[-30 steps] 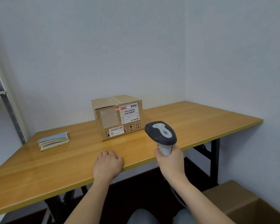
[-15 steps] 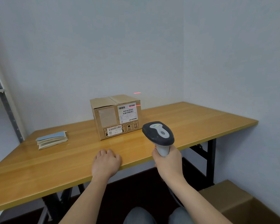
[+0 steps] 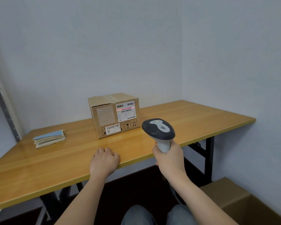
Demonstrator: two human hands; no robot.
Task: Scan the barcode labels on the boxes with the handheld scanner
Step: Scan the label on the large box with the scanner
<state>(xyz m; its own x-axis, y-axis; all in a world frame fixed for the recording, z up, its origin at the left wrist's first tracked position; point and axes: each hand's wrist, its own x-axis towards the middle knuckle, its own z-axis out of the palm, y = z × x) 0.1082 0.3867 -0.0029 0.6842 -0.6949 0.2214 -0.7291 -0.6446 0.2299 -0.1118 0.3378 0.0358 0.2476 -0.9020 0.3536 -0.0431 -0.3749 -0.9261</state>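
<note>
Box (image 3: 113,114) – brown cardboard, red line across label (image 3: 125,109).

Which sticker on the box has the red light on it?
The big white sticker at the top right of the box's front. The scanner's red line crosses it. The smaller sticker near the bottom edge has no light.

Looked like a stockroom or packing office corner, bare grey walls, wooden counter (image 3: 201,117), labelled cardboard box (image 3: 104,111), metal shelving upright (image 3: 2,109), open carton on floor (image 3: 243,202)
</note>
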